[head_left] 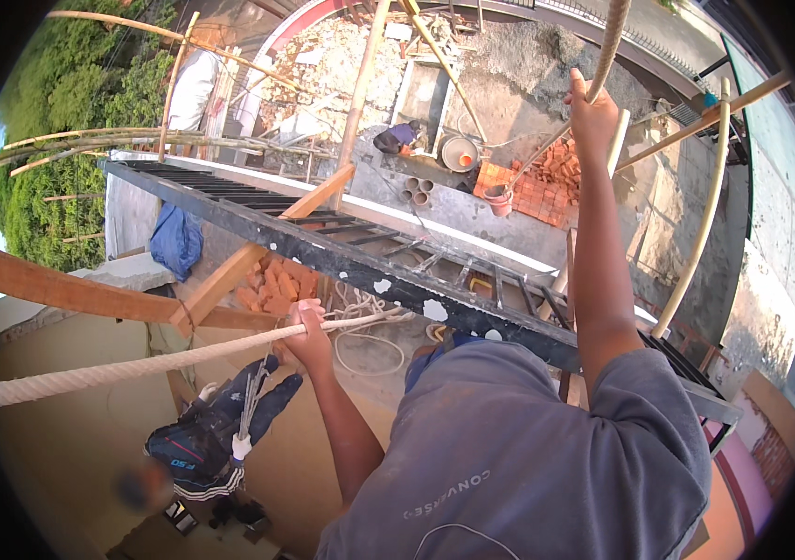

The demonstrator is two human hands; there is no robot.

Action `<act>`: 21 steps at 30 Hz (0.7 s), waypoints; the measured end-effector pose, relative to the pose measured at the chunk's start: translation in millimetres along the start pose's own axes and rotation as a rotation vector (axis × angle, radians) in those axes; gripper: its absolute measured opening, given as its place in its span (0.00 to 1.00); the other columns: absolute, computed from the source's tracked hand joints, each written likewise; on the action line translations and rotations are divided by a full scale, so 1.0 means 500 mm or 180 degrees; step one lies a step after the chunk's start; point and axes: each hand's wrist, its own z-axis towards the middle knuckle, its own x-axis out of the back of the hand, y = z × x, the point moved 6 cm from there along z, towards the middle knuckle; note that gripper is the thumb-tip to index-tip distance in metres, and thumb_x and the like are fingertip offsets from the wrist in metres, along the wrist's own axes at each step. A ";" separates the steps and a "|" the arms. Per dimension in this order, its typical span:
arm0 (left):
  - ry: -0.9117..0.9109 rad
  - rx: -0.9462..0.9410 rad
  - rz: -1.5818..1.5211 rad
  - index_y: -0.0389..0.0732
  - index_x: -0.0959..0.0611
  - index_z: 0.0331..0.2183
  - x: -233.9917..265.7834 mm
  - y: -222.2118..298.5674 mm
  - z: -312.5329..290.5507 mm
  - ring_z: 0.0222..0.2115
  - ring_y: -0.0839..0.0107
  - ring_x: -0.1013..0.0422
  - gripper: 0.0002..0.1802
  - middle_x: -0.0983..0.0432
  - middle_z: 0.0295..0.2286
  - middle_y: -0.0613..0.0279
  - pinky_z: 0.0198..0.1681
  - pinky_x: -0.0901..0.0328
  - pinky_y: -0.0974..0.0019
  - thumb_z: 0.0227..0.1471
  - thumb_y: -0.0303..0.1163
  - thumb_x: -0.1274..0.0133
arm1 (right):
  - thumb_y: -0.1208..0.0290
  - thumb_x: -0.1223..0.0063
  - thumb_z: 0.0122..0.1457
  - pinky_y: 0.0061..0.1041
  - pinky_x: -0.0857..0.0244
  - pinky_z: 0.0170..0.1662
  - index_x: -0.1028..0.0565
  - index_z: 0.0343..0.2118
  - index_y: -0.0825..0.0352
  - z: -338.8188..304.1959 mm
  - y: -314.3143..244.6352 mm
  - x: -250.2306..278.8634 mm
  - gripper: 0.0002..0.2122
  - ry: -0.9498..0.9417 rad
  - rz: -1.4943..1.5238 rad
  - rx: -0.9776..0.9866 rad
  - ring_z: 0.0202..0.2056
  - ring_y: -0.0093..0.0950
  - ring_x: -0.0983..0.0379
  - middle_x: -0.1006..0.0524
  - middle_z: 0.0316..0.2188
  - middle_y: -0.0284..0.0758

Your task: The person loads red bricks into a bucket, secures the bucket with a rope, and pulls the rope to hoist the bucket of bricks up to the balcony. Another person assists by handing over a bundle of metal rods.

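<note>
rope (136, 371) gripped above a work yard (453, 207)

the yard is seen from above, and it is crossed by a long black metal railing (327, 259) whose paint is spotted with white. on the left, a curved-looking wooden beam (90, 294) is set near the railing. the rope is stretched from the left edge to the loose coils (369, 350) lying beneath the railing; a second length (610, 37) is seen at the upper right, and whether the two are joined cannot be told.

below, a crouching co-worker (399, 138) is placed beside a round basin (460, 154). at the lower left, strands are held by another person (220, 439) in white gloves. orange bricks (547, 191) are laid and heaped in the yard, and just beside them a bucket (498, 199) is seen; toward it a line is run from below the right hand (592, 110).

by that hand, raised high, the second length is gripped with the fingers closed. the rope is clasped by the left hand (310, 343), held low before the railing, with the fingers wrapped around it.
</note>
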 end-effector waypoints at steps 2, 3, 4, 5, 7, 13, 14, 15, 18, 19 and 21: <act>0.0069 0.0193 0.0128 0.35 0.31 0.18 -0.008 0.003 -0.005 0.27 0.72 0.31 0.21 0.23 0.24 0.56 0.34 0.36 0.69 0.63 0.30 0.58 | 0.57 0.41 0.62 0.22 0.46 0.22 0.29 0.19 0.65 -0.023 0.023 0.001 0.19 -0.0124 0.0380 -0.0249 0.18 0.15 0.40 0.33 0.14 0.24; 0.0280 0.0189 -0.0102 0.35 0.31 0.17 -0.005 -0.002 0.000 0.24 0.74 0.32 0.22 0.23 0.24 0.56 0.34 0.37 0.68 0.64 0.31 0.57 | 0.56 0.41 0.62 0.22 0.46 0.22 0.29 0.19 0.65 -0.039 0.035 0.003 0.20 -0.0191 0.0565 -0.0381 0.18 0.15 0.40 0.34 0.14 0.23; 0.0383 0.0313 -0.0009 0.35 0.30 0.18 0.000 -0.004 -0.003 0.23 0.75 0.33 0.22 0.24 0.22 0.58 0.33 0.37 0.69 0.64 0.32 0.57 | 0.56 0.41 0.61 0.22 0.47 0.23 0.29 0.19 0.65 -0.054 0.037 0.010 0.20 -0.0350 0.0535 -0.0298 0.19 0.15 0.41 0.34 0.14 0.23; 0.0482 0.0428 0.0089 0.34 0.29 0.18 0.006 -0.003 -0.003 0.22 0.76 0.34 0.23 0.25 0.20 0.59 0.32 0.38 0.70 0.64 0.33 0.56 | 0.55 0.40 0.61 0.22 0.47 0.23 0.29 0.19 0.65 -0.071 0.037 0.017 0.20 -0.0502 0.0510 -0.0219 0.19 0.15 0.41 0.34 0.15 0.23; 0.0618 0.0334 0.0136 0.34 0.26 0.19 0.021 -0.004 0.009 0.19 0.78 0.37 0.24 0.28 0.17 0.63 0.29 0.40 0.71 0.65 0.36 0.55 | 0.55 0.39 0.60 0.21 0.48 0.22 0.27 0.22 0.65 -0.098 0.058 0.004 0.19 -0.1064 0.0721 -0.0067 0.19 0.14 0.41 0.35 0.16 0.22; 0.0879 0.0492 -0.0119 0.34 0.23 0.21 0.023 0.031 0.018 0.12 0.83 0.45 0.25 0.38 0.12 0.72 0.16 0.49 0.75 0.66 0.41 0.54 | 0.57 0.42 0.62 0.21 0.48 0.24 0.24 0.26 0.68 -0.234 -0.026 -0.022 0.17 -0.2415 0.0410 -0.0040 0.21 0.13 0.43 0.37 0.16 0.22; 0.0791 0.0396 -0.0332 0.35 0.24 0.20 0.012 0.036 0.023 0.12 0.83 0.46 0.25 0.38 0.12 0.73 0.15 0.50 0.75 0.66 0.41 0.54 | 0.57 0.42 0.63 0.22 0.48 0.24 0.24 0.26 0.68 -0.234 -0.037 -0.023 0.17 -0.2299 0.0351 0.0007 0.21 0.14 0.43 0.38 0.15 0.22; 0.0703 0.0299 -0.0543 0.35 0.24 0.20 0.002 0.042 0.028 0.11 0.83 0.46 0.26 0.39 0.12 0.73 0.14 0.51 0.75 0.66 0.41 0.54 | 0.57 0.42 0.63 0.22 0.47 0.24 0.24 0.26 0.68 -0.234 -0.048 -0.025 0.18 -0.2184 0.0293 0.0053 0.21 0.14 0.43 0.38 0.15 0.22; 0.0437 0.0324 -0.1008 0.35 0.23 0.20 -0.034 0.048 0.030 0.12 0.84 0.46 0.25 0.39 0.12 0.74 0.15 0.51 0.76 0.65 0.41 0.52 | 0.55 0.44 0.63 0.24 0.48 0.23 0.26 0.23 0.68 -0.182 -0.044 -0.004 0.20 -0.1386 0.0159 0.0126 0.19 0.15 0.44 0.39 0.14 0.23; 0.0298 0.0085 -0.0944 0.34 0.23 0.20 -0.042 0.043 0.024 0.11 0.85 0.46 0.25 0.40 0.12 0.74 0.15 0.52 0.76 0.65 0.40 0.52 | 0.54 0.44 0.64 0.24 0.48 0.22 0.27 0.21 0.67 -0.139 -0.011 0.015 0.21 -0.1108 0.0070 0.0020 0.19 0.15 0.44 0.38 0.15 0.23; 0.0216 0.0439 -0.0603 0.41 0.32 0.16 -0.061 0.045 0.006 0.11 0.83 0.48 0.26 0.43 0.11 0.73 0.22 0.41 0.74 0.66 0.39 0.55 | 0.51 0.46 0.64 0.25 0.49 0.22 0.31 0.17 0.66 -0.055 0.042 0.087 0.24 -0.0158 0.0259 -0.0259 0.18 0.16 0.44 0.39 0.14 0.23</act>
